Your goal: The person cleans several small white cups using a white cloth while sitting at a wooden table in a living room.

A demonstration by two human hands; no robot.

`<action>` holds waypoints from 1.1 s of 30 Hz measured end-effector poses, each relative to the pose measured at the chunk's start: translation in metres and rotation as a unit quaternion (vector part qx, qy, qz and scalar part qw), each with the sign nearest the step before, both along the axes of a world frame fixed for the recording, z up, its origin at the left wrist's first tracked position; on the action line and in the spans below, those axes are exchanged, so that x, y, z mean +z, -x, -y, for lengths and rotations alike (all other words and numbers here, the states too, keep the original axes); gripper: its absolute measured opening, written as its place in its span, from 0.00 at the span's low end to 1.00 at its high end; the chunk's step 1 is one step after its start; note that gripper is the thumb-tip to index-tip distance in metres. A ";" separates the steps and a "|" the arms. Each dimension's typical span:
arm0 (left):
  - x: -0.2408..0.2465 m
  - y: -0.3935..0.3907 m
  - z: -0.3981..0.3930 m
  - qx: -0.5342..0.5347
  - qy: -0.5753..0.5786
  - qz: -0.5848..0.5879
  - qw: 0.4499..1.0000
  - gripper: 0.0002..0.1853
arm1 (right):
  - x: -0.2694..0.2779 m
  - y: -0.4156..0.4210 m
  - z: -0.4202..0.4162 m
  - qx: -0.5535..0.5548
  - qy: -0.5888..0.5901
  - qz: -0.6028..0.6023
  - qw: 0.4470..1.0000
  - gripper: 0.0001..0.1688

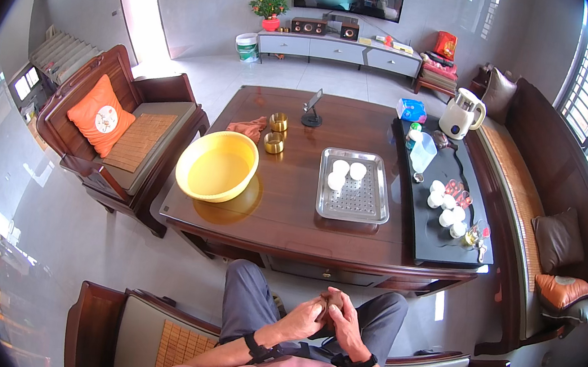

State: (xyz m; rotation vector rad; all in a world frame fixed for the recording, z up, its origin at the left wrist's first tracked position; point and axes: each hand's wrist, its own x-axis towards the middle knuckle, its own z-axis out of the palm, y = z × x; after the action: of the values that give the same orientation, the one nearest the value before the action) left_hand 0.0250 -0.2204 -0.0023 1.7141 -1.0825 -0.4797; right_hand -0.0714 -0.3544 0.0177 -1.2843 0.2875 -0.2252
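My left hand [303, 318] and my right hand [346, 322] meet above my lap. Between them they grip a bunched brown cloth [334, 298], with both thumbs pressed on it. Whether anything sits inside the cloth is hidden. Beyond my knees stands a dark wooden table [281, 204]. On its left is a yellow plastic basin [217, 166] with clear liquid in it. A perforated metal tray [354, 204] lies right of the middle, and three small white cups [336, 180] stand in its far half.
Two brass-coloured bowls [274, 143] and a reddish-brown cloth [248, 128] lie beyond the basin, near a phone stand [312, 117]. Along the right, a black tea tray [428, 242] carries several white cups [446, 218], glasses, a clear plastic pitcher [424, 152] and a cream electric kettle [461, 115].
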 end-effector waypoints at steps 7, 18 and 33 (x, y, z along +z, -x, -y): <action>0.013 0.006 -0.001 -0.061 -0.043 0.256 0.964 0.08 | -0.016 0.001 -0.009 -0.085 -0.152 -0.045 0.984 0.25; 0.017 0.005 0.000 -0.030 -0.005 0.063 0.998 0.07 | -0.022 0.010 0.010 -0.003 -0.343 -0.032 0.939 0.26; 0.028 -0.012 -0.004 -0.028 0.066 -0.457 0.886 0.19 | -0.004 0.005 0.007 -0.039 0.225 -0.042 0.973 0.31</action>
State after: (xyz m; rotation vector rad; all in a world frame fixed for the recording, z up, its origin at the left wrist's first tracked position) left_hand 0.0372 -0.2168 0.0257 1.0997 -0.4466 -1.0843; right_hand -0.0760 -0.3611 0.0136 -1.7368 0.3739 -0.3155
